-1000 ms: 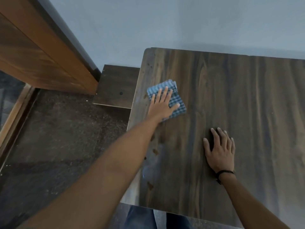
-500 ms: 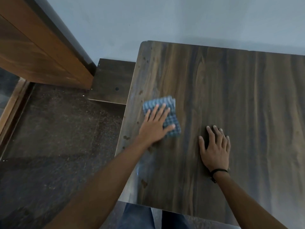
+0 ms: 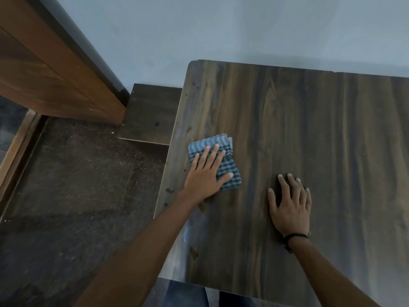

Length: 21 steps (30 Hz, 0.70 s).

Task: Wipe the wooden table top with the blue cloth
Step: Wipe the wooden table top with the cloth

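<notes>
A dark, streaky wood-grain table top point(image 3: 309, 129) fills the space under and to the right of both hands, its far edge meeting a pale grey-blue wall point(image 3: 221, 29). Brownish spots point(image 3: 193, 253) dot the table's edge along the outer side of the left forearm. Beyond that edge, to the left of the left hand, lies a dark speckled floor point(image 3: 77, 185). A small, lower, dark wooden board point(image 3: 152, 111) sits ahead and to the left of the left hand. Farther left stands a slanting brown wooden panel point(image 3: 44, 74).

The left hand point(image 3: 205, 176) lies flat with fingers spread and straight, pressing down on a folded blue checked cloth point(image 3: 231, 165). The cloth rests on the table near its left edge and shows past the fingertips and beside the thumb. The right hand point(image 3: 290, 204), with a thin black wristband point(image 3: 295, 236), rests palm-down on bare wood. Its fingers are loosely extended and hold nothing. It is apart from the cloth, to the cloth's right and slightly nearer the person.

Compared with a second ago, the left hand and cloth have come back from the table's far corner toward the person, nearer to level with the right hand. Since half a second ago they have barely shifted. The right hand has kept its place.
</notes>
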Available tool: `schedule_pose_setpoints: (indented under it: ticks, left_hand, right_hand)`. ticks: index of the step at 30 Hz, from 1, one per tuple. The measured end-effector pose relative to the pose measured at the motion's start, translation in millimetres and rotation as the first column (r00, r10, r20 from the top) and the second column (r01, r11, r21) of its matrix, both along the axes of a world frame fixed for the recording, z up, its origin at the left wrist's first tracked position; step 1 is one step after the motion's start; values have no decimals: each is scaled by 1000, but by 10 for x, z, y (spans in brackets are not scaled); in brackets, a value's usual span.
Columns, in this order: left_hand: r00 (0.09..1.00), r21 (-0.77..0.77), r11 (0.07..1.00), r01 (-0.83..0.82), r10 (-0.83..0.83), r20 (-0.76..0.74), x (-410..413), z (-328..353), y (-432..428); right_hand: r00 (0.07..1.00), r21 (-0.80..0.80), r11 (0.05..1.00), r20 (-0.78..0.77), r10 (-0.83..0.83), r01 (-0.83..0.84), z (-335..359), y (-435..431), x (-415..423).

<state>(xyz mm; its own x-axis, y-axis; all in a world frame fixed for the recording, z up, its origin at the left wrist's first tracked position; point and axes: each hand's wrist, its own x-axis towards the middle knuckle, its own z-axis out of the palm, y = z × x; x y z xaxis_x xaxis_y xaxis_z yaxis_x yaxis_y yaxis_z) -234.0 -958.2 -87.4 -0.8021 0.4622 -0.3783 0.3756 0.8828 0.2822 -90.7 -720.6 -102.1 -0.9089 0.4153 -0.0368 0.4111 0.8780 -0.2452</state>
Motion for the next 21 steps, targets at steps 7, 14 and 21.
schedule_pose_setpoints:
  ticks: [7, 14, 21]
  left_hand:
    - [995, -28, 996, -83, 84, 52, -1285, 36, 290]
    - [995, -12, 1000, -22, 23, 101, -453, 32, 121]
    - [996, -55, 998, 35, -30, 80, 4, 73, -115]
  right_hand:
    - [1000, 24, 1000, 12, 6, -6, -9, 3, -6]
    - [997, -64, 997, 46, 56, -54, 188, 58, -273]
    - [754, -327, 939, 588, 292, -109, 762, 208, -1594]
